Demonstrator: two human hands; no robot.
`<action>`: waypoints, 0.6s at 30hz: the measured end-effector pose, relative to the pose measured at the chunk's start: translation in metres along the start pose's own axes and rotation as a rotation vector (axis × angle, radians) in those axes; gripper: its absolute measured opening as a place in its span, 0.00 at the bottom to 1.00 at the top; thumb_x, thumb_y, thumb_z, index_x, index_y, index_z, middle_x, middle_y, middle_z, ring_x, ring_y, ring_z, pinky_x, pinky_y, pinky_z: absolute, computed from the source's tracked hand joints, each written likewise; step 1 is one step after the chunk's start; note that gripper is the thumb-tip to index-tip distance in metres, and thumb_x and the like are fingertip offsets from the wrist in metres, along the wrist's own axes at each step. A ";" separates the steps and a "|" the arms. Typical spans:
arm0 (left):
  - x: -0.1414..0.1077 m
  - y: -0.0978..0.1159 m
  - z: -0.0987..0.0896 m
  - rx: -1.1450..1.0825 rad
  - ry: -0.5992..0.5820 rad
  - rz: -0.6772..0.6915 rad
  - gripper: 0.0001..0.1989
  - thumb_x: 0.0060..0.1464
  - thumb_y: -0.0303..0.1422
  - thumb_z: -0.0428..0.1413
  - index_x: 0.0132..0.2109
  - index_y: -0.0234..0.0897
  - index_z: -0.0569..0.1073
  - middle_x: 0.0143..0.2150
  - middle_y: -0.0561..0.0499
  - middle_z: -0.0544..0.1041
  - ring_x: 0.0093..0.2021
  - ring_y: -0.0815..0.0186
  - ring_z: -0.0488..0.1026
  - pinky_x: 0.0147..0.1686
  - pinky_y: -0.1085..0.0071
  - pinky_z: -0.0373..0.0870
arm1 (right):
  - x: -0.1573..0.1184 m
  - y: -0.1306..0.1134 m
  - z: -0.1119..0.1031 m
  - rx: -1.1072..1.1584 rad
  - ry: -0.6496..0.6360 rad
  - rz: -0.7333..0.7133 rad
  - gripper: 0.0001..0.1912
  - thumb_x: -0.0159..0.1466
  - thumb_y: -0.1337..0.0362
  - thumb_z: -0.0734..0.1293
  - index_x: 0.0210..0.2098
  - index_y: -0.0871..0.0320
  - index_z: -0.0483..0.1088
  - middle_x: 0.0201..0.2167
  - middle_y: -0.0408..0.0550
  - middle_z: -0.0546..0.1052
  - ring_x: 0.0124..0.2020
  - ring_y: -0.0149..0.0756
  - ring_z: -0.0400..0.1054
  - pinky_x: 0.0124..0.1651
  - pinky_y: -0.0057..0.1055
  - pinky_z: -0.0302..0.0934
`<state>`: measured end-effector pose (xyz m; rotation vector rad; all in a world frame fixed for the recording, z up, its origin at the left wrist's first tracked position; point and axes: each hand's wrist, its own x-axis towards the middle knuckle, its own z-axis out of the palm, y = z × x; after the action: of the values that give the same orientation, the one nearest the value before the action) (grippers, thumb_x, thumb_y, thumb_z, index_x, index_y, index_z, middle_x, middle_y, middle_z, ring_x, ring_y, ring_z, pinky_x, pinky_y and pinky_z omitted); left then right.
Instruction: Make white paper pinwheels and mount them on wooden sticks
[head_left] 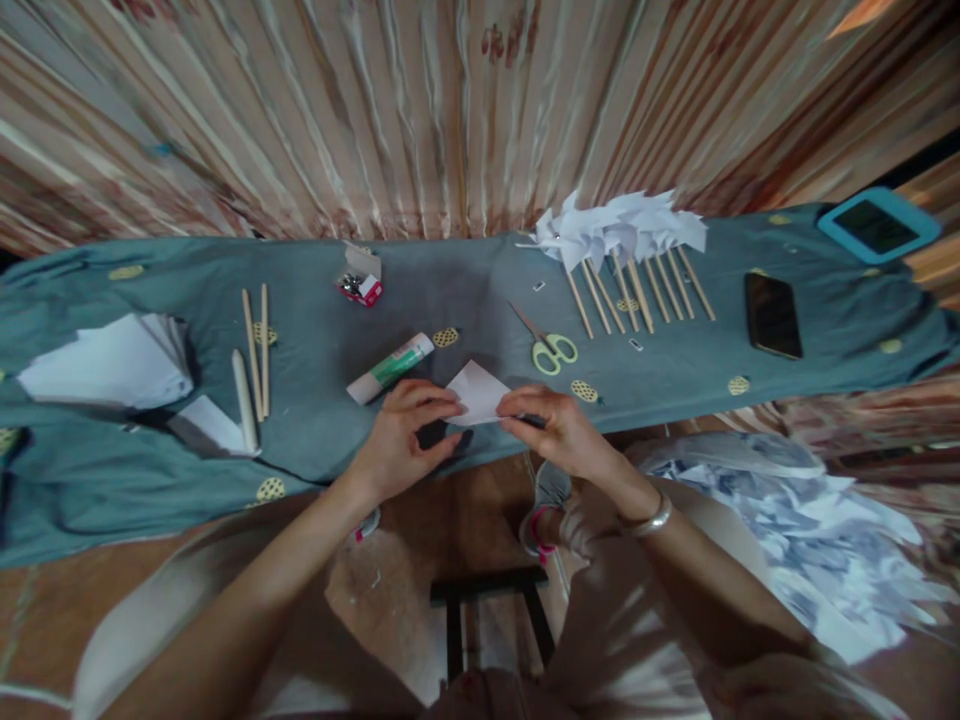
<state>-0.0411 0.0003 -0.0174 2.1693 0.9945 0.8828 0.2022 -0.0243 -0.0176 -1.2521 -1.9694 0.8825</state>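
A small white piece of paper, folded to a pointed shape, is held between my two hands at the table's front edge. My left hand has its fingertips at the paper's left corner, the thumb just below them. At the right corner, my right hand pinches the paper between thumb and fingers. A glue stick with a green and white label lies just beyond my left hand. Scissors with light green handles lie beyond my right hand, blades pointing away.
Paper pinwheels on wooden sticks lie at the back right, near a phone and a blue-framed tablet. Left are stacked paper, loose sticks, a white rod and a small red box. Paper scraps fill a bag below right.
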 end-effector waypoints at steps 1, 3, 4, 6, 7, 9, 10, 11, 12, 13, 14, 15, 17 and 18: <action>-0.001 -0.003 0.002 0.000 -0.011 0.008 0.08 0.55 0.34 0.60 0.43 0.40 0.81 0.43 0.47 0.81 0.46 0.59 0.74 0.49 0.58 0.70 | 0.000 0.003 0.001 0.035 -0.002 0.027 0.04 0.62 0.65 0.68 0.35 0.55 0.76 0.36 0.46 0.79 0.39 0.37 0.74 0.44 0.34 0.66; -0.003 -0.009 0.005 -0.014 -0.007 -0.011 0.08 0.58 0.34 0.58 0.41 0.40 0.81 0.40 0.47 0.82 0.43 0.60 0.74 0.46 0.60 0.71 | 0.002 0.007 0.003 0.082 -0.005 0.079 0.04 0.61 0.63 0.69 0.34 0.54 0.77 0.34 0.45 0.79 0.36 0.36 0.73 0.40 0.33 0.65; -0.004 -0.011 0.007 -0.018 0.003 -0.032 0.08 0.59 0.34 0.57 0.40 0.39 0.81 0.39 0.47 0.82 0.42 0.61 0.75 0.45 0.61 0.72 | 0.003 0.008 0.004 0.098 -0.004 0.106 0.05 0.61 0.62 0.69 0.34 0.55 0.77 0.32 0.44 0.79 0.34 0.35 0.72 0.38 0.32 0.65; -0.004 -0.013 0.009 -0.018 0.024 -0.073 0.09 0.60 0.35 0.57 0.39 0.39 0.81 0.37 0.46 0.82 0.40 0.61 0.75 0.44 0.61 0.72 | 0.006 0.009 0.005 0.117 0.002 0.153 0.07 0.62 0.59 0.68 0.33 0.55 0.77 0.29 0.43 0.78 0.31 0.34 0.70 0.34 0.30 0.62; -0.004 -0.013 0.010 -0.015 0.031 -0.089 0.09 0.60 0.35 0.57 0.38 0.39 0.82 0.37 0.46 0.82 0.39 0.61 0.75 0.44 0.62 0.72 | 0.007 0.009 0.005 0.121 0.008 0.172 0.09 0.63 0.58 0.67 0.32 0.55 0.77 0.28 0.43 0.77 0.29 0.33 0.69 0.33 0.30 0.61; -0.004 -0.013 0.010 -0.012 0.033 -0.110 0.10 0.60 0.36 0.56 0.39 0.39 0.82 0.37 0.46 0.82 0.39 0.61 0.76 0.43 0.62 0.72 | 0.011 0.008 0.005 0.119 0.028 0.195 0.10 0.63 0.58 0.67 0.32 0.55 0.77 0.25 0.42 0.76 0.26 0.31 0.66 0.29 0.28 0.58; -0.004 -0.012 0.010 -0.010 0.033 -0.116 0.10 0.59 0.36 0.56 0.39 0.39 0.82 0.37 0.46 0.82 0.39 0.61 0.76 0.43 0.62 0.72 | 0.012 0.007 0.006 0.111 0.040 0.201 0.10 0.63 0.58 0.67 0.32 0.56 0.77 0.24 0.42 0.76 0.25 0.31 0.65 0.28 0.28 0.57; -0.004 -0.012 0.009 -0.007 0.035 -0.122 0.10 0.59 0.35 0.56 0.38 0.39 0.82 0.37 0.46 0.81 0.38 0.61 0.76 0.43 0.62 0.72 | 0.014 0.006 0.006 0.097 0.054 0.199 0.09 0.63 0.58 0.67 0.33 0.56 0.77 0.24 0.41 0.75 0.24 0.30 0.64 0.28 0.28 0.57; -0.005 -0.011 0.009 -0.003 0.038 -0.128 0.09 0.59 0.35 0.56 0.38 0.39 0.82 0.37 0.46 0.81 0.38 0.61 0.76 0.42 0.62 0.72 | 0.016 0.006 0.007 0.078 0.070 0.186 0.08 0.63 0.59 0.67 0.33 0.56 0.76 0.25 0.42 0.76 0.25 0.30 0.65 0.29 0.28 0.58; -0.005 -0.011 0.009 0.000 0.040 -0.136 0.09 0.59 0.35 0.57 0.38 0.39 0.82 0.37 0.46 0.81 0.38 0.61 0.76 0.42 0.62 0.71 | 0.018 0.006 0.007 0.060 0.086 0.160 0.07 0.63 0.60 0.67 0.33 0.55 0.76 0.27 0.43 0.77 0.27 0.31 0.68 0.31 0.29 0.60; -0.005 -0.012 0.009 0.002 0.040 -0.143 0.09 0.59 0.35 0.57 0.39 0.38 0.81 0.36 0.46 0.81 0.38 0.61 0.75 0.42 0.63 0.71 | 0.020 0.006 0.007 0.042 0.101 0.128 0.07 0.63 0.61 0.67 0.33 0.55 0.76 0.30 0.44 0.78 0.31 0.33 0.70 0.35 0.30 0.63; -0.005 -0.012 0.009 0.005 0.042 -0.149 0.09 0.59 0.35 0.56 0.39 0.38 0.81 0.36 0.46 0.81 0.38 0.61 0.75 0.42 0.63 0.71 | 0.022 0.007 0.008 0.025 0.116 0.097 0.06 0.63 0.62 0.67 0.32 0.55 0.76 0.34 0.46 0.79 0.36 0.35 0.72 0.41 0.32 0.64; -0.005 -0.012 0.009 0.014 0.043 -0.161 0.09 0.59 0.34 0.56 0.39 0.38 0.81 0.35 0.47 0.80 0.37 0.62 0.75 0.40 0.64 0.71 | 0.026 0.009 0.009 -0.007 0.143 0.055 0.06 0.63 0.62 0.67 0.31 0.55 0.75 0.40 0.48 0.79 0.43 0.38 0.73 0.49 0.36 0.64; -0.004 -0.013 0.009 0.020 0.045 -0.165 0.09 0.59 0.34 0.56 0.39 0.38 0.81 0.34 0.48 0.80 0.36 0.62 0.74 0.40 0.65 0.70 | 0.028 0.010 0.010 -0.026 0.153 0.050 0.06 0.63 0.62 0.67 0.31 0.55 0.76 0.41 0.49 0.79 0.45 0.39 0.73 0.51 0.37 0.64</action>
<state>-0.0412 0.0017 -0.0336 2.0571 1.1898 0.8492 0.1897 0.0025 -0.0270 -1.3482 -1.8421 0.7636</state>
